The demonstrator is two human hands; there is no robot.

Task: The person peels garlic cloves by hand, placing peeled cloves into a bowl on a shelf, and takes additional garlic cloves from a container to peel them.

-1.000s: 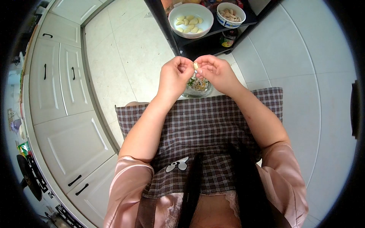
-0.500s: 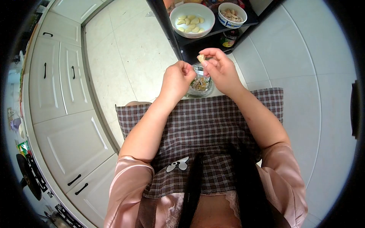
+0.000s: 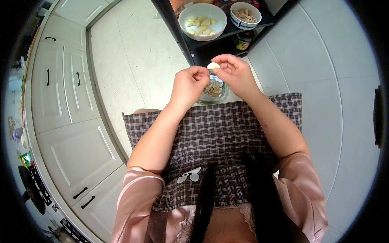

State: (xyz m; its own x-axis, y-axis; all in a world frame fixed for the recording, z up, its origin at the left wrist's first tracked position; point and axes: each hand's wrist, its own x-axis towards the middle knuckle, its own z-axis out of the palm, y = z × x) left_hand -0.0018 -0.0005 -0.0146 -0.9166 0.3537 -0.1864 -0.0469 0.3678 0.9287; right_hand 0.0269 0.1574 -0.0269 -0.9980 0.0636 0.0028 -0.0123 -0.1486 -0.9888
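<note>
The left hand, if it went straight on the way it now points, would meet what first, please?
Most likely the pale clove held in the right hand, just ahead of the left hand; from this single view depth is unclear, so they may already touch.

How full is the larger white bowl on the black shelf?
Part-full: pale garlic cloves lie on the bottom of the larger white bowl, leaving much of its inside bare.

White cabinets [image 3: 77,154] left; pale tiled floor [image 3: 125,52]; black shelf [image 3: 229,33] ahead; bluish-grey wall [image 3: 308,56] right.
</note>
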